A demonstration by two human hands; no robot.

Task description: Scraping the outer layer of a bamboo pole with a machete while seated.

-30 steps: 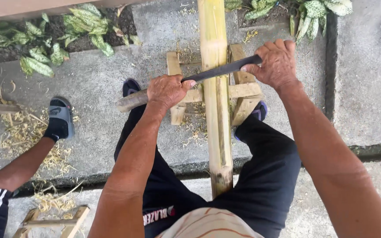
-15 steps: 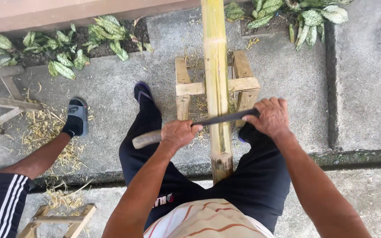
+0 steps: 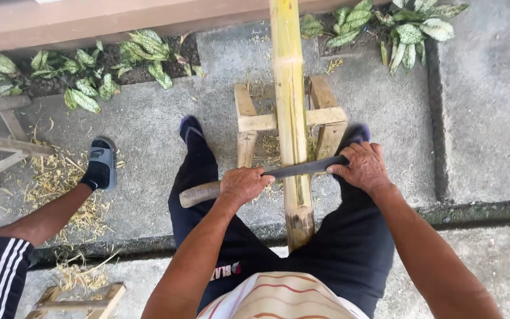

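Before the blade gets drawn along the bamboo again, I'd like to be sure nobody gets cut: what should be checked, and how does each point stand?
1. Left hand on the wooden handle: ok, closed around it.
2. Right hand on the blade far end: not ok, bare fingers on the metal.
3. Blade across the bamboo pole: ok.
4. Pole on the wooden stand: ok, resting on its crossbar.
5. Pole end against the body: cannot tell.
6. Other person's sandalled foot: ok, well to the side.
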